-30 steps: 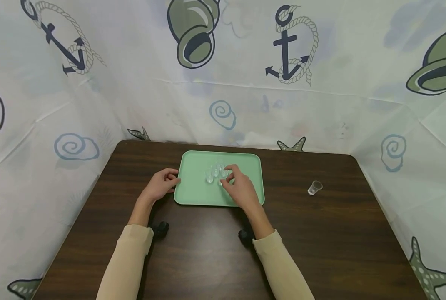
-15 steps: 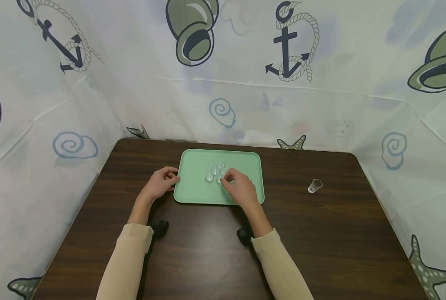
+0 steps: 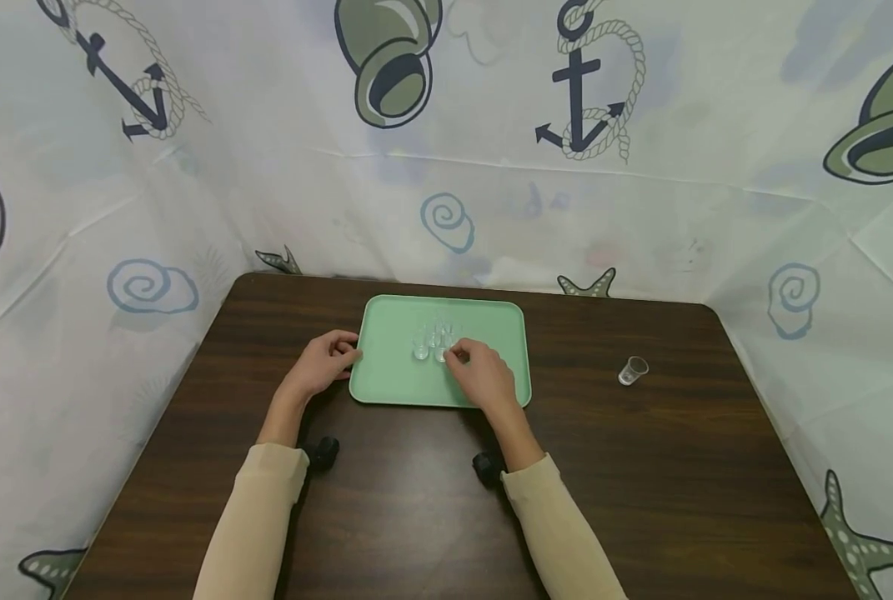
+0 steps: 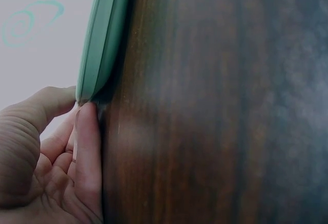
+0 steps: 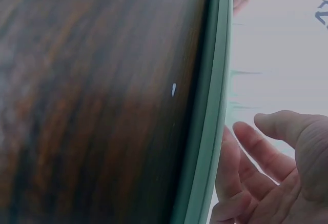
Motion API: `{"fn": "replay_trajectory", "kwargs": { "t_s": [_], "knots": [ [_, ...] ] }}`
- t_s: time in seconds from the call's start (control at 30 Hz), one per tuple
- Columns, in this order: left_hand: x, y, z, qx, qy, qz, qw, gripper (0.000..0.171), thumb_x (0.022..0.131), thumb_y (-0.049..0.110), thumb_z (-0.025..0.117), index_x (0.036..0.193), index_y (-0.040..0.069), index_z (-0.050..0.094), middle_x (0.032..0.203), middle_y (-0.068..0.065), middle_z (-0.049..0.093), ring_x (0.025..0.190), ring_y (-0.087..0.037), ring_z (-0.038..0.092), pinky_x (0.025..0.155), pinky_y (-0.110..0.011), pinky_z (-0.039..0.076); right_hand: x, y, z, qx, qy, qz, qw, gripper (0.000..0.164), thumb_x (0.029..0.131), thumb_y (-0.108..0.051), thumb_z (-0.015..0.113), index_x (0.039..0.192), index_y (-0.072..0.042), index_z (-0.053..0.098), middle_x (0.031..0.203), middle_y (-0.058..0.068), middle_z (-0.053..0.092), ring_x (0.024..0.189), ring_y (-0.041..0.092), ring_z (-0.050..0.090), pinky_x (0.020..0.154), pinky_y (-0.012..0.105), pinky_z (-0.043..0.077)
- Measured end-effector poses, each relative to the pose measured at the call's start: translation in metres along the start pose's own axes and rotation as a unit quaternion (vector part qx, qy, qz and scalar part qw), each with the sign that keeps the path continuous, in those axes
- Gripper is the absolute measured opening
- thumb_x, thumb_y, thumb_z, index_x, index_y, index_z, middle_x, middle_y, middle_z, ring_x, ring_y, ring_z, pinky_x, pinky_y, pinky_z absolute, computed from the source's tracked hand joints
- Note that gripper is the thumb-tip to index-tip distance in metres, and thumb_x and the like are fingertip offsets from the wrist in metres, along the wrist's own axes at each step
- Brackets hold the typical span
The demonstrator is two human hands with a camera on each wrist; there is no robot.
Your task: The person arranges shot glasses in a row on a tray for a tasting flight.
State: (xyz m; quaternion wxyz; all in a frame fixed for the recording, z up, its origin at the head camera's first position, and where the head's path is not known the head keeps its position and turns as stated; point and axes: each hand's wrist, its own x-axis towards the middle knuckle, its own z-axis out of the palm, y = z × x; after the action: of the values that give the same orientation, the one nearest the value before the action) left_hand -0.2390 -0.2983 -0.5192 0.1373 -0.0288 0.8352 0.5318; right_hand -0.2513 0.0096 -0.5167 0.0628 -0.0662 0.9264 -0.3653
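Note:
A light green tray (image 3: 397,385) lies on the dark wooden table, with several small clear cups (image 3: 420,350) clustered near its middle. My left hand (image 3: 322,364) pinches the tray's left edge; in the left wrist view the thumb is above the rim and a finger below it. Over the tray, my right hand (image 3: 487,375) has thumb and index finger drawn close at the front right cup (image 3: 441,354) of the cluster, pinching at its side. In the right wrist view the cup itself is too faint to make out beside the right hand (image 5: 277,167).
One more clear cup (image 3: 633,370) lies apart on the table (image 3: 641,483), right of the tray, tilted on its side. A patterned cloth (image 3: 491,217) hangs close behind the table's far edge and along both sides.
My right thumb and index finger were spread around the front cup and have closed together at it. The left hand stays at the tray's edge, and the loose cup has not moved.

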Motion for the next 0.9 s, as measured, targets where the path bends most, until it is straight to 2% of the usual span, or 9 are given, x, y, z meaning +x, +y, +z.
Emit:
{"fn": "replay_trajectory", "kwargs": {
  "t_s": [0.17, 0.3, 0.5, 0.57, 0.77, 0.9],
  "knots": [
    [0.012, -0.018, 0.002, 0.008, 0.012, 0.009, 0.9999, 0.052, 0.113, 0.023, 0.058, 0.157, -0.002, 0.047, 0.127, -0.022, 0.059, 0.109, -0.03, 0.063, 0.102, -0.051, 0.061, -0.003, 0.001, -0.006, -0.003, -0.004, 0.007, 1.0, 0.024, 0.108, -0.044, 0.064, 0.116, -0.026, 0.079, 0.112, -0.004, 0.078, 0.086, 0.016, 0.069, 0.062, 0.035, 0.049],
    [0.014, -0.022, 0.003, 0.017, 0.02, 0.017, 0.9995, 0.052, 0.113, 0.026, 0.06, 0.156, 0.0, 0.049, 0.126, -0.019, 0.06, 0.106, -0.028, 0.063, 0.101, -0.05, 0.062, -0.007, 0.004, -0.013, -0.001, 0.0, 0.013, 1.0, 0.025, 0.107, -0.046, 0.063, 0.115, -0.027, 0.078, 0.109, -0.005, 0.077, 0.083, 0.016, 0.068, 0.063, 0.036, 0.05],
    [0.014, -0.022, 0.005, 0.02, 0.025, 0.014, 0.9994, 0.05, 0.113, 0.027, 0.06, 0.154, 0.002, 0.051, 0.124, -0.016, 0.06, 0.104, -0.025, 0.062, 0.1, -0.048, 0.063, -0.017, 0.012, -0.034, 0.001, 0.013, 0.021, 1.0, 0.028, 0.107, -0.047, 0.062, 0.118, -0.027, 0.078, 0.109, -0.007, 0.078, 0.092, 0.018, 0.071, 0.082, 0.049, 0.055],
    [0.014, -0.022, 0.005, 0.018, 0.024, 0.011, 0.9995, 0.05, 0.113, 0.027, 0.06, 0.154, 0.002, 0.051, 0.124, -0.016, 0.059, 0.105, -0.025, 0.062, 0.101, -0.048, 0.062, -0.021, 0.015, -0.043, -0.002, 0.019, 0.025, 1.0, 0.03, 0.108, -0.048, 0.061, 0.121, -0.027, 0.078, 0.111, -0.006, 0.078, 0.094, 0.019, 0.071, 0.084, 0.052, 0.055],
    [0.013, -0.023, 0.004, 0.018, 0.024, 0.004, 0.9995, 0.049, 0.113, 0.024, 0.059, 0.155, 0.002, 0.05, 0.125, -0.016, 0.059, 0.106, -0.027, 0.062, 0.102, -0.047, 0.062, -0.03, 0.029, -0.066, -0.004, 0.04, 0.034, 0.999, 0.033, 0.11, -0.048, 0.058, 0.125, -0.025, 0.077, 0.112, -0.002, 0.078, 0.078, 0.019, 0.067, 0.068, 0.041, 0.05],
    [0.014, -0.024, 0.006, 0.018, 0.024, 0.006, 0.9995, 0.05, 0.113, 0.025, 0.059, 0.155, 0.001, 0.05, 0.124, -0.016, 0.06, 0.105, -0.024, 0.063, 0.101, -0.047, 0.062, -0.035, 0.042, -0.081, -0.001, 0.056, 0.047, 0.997, 0.035, 0.11, -0.049, 0.057, 0.127, -0.024, 0.074, 0.105, -0.001, 0.076, 0.072, 0.02, 0.064, 0.064, 0.038, 0.046]
  ]
}}
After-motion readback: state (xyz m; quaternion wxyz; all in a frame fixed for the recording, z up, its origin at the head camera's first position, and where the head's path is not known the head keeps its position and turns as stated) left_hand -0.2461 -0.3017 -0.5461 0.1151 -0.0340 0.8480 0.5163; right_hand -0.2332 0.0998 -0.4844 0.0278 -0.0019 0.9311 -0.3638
